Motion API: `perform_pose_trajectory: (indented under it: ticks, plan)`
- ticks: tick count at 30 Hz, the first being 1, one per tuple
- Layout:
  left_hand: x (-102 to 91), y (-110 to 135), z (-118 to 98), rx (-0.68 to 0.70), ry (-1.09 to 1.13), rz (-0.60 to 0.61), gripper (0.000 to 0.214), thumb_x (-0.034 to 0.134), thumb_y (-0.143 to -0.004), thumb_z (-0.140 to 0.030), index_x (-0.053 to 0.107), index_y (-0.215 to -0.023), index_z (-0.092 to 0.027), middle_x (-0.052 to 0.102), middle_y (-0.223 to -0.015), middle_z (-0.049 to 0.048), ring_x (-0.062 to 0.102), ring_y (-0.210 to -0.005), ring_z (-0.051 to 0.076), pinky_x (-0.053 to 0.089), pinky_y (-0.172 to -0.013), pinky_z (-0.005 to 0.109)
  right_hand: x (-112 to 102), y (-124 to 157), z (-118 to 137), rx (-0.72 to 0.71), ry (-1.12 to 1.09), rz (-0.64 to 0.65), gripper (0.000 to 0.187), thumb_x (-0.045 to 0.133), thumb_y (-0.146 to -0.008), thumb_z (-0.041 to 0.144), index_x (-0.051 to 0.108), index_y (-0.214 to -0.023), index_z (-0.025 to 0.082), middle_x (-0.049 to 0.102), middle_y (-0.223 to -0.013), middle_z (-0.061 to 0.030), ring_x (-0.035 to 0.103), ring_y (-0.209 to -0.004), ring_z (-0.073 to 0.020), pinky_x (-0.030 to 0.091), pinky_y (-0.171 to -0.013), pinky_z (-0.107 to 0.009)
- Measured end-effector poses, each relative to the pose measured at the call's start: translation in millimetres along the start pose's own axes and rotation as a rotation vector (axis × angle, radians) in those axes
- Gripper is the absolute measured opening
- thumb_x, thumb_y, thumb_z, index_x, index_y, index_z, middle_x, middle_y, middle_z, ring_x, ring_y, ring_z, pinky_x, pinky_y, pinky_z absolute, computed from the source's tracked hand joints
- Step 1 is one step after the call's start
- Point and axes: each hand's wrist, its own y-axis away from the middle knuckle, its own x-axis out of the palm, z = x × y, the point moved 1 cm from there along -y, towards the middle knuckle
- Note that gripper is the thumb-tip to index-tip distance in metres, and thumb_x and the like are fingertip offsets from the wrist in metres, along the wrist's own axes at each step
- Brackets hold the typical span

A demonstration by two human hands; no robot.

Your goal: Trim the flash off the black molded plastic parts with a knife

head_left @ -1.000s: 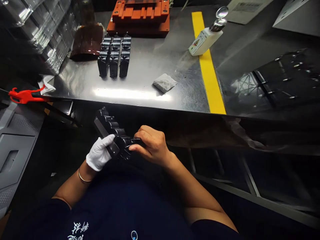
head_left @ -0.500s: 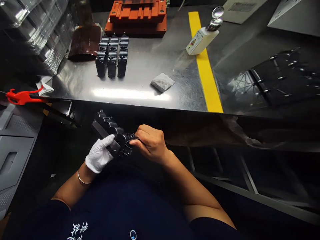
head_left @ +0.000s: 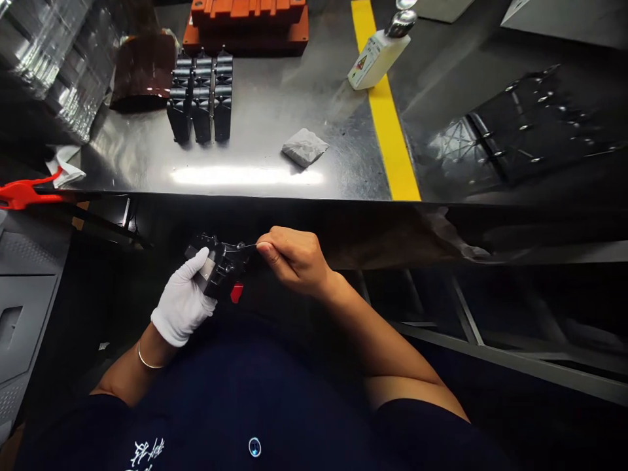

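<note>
My left hand (head_left: 181,301), in a white glove, is closed around a black molded part (head_left: 223,265) with rounded ridges, held below the table's front edge. It is tilted so that one end faces my right hand. My bare right hand (head_left: 294,258) pinches a thin, pale strip (head_left: 249,246) between thumb and forefinger. The strip runs across to the upper side of the part; whether it is attached there I cannot tell. A small red piece (head_left: 236,292) shows just under the part's right end. What it belongs to is unclear.
On the metal table (head_left: 255,140) stand several similar black parts (head_left: 201,98) in rows, an orange fixture (head_left: 248,39) and a white bottle (head_left: 377,62). A grey-white folded pad (head_left: 304,148) lies near yellow tape (head_left: 390,144). A red air gun (head_left: 29,193) hangs at the left edge.
The black part has turned in my left hand, its end now more toward me. My right hand has drawn slightly away, showing the thin strip. The red piece has come into sight.
</note>
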Motion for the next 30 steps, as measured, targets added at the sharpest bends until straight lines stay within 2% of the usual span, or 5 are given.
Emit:
perform_pose_trajectory:
  ticks: [10,17,23,25,30]
  plan:
    - [11.4,3.8,4.4,-0.037,0.012,-0.022,0.028,0.043,-0.096,-0.019,0.068,-0.110,-0.014,0.077,-0.085,0.0029,0.073,-0.085,0.013,0.055,-0.088,0.019,-11.2,-11.9,-7.5,-0.094,0.181,0.145,0.042,0.047,-0.096,0.039,0.056,-0.060,0.019,0.048,-0.051,0.0010,0.043,-0.047,-0.0094,0.024,-0.047,-0.026]
    - [1.9,0.3,6.5,-0.095,0.043,0.020,0.029,0.043,-0.097,-0.022,0.067,-0.109,-0.013,0.077,-0.088,0.0035,0.072,-0.094,0.014,0.052,-0.094,0.020,-14.9,-14.4,-17.8,-0.038,-0.208,0.370,0.041,0.050,-0.095,0.036,0.052,-0.059,0.018,0.043,-0.051,0.0039,0.037,-0.046,-0.0065,0.028,-0.048,-0.023]
    - [8.3,-0.1,6.0,-0.110,0.141,-0.011,0.034,0.036,-0.100,-0.022,0.064,-0.113,-0.009,0.077,-0.087,0.0058,0.073,-0.087,0.013,0.054,-0.091,0.021,-16.5,-9.5,-24.7,0.034,-0.675,0.787,0.052,0.047,-0.095,0.046,0.052,-0.053,0.016,0.039,-0.047,0.0041,0.034,-0.044,-0.0054,0.027,-0.046,-0.023]
    - [12.1,1.7,-1.1,0.014,0.222,-0.010,0.034,0.034,-0.101,-0.023,0.065,-0.113,-0.013,0.077,-0.083,0.0028,0.073,-0.081,0.010,0.054,-0.084,0.016,-14.4,-7.0,-23.8,0.141,-0.684,0.676,0.051,0.047,-0.095,0.049,0.061,-0.059,0.015,0.043,-0.048,0.0029,0.038,-0.045,-0.0063,0.029,-0.046,-0.023]
    - [13.7,5.9,-7.1,0.167,0.200,-0.041,0.040,0.029,-0.101,-0.016,0.068,-0.103,-0.015,0.075,-0.074,0.0000,0.072,-0.068,0.007,0.056,-0.074,0.014,4.0,-1.0,-11.9,0.471,-0.584,0.016,0.046,0.050,-0.092,0.052,0.074,-0.077,0.016,0.047,-0.056,0.0011,0.045,-0.054,-0.0101,0.036,-0.052,-0.026]
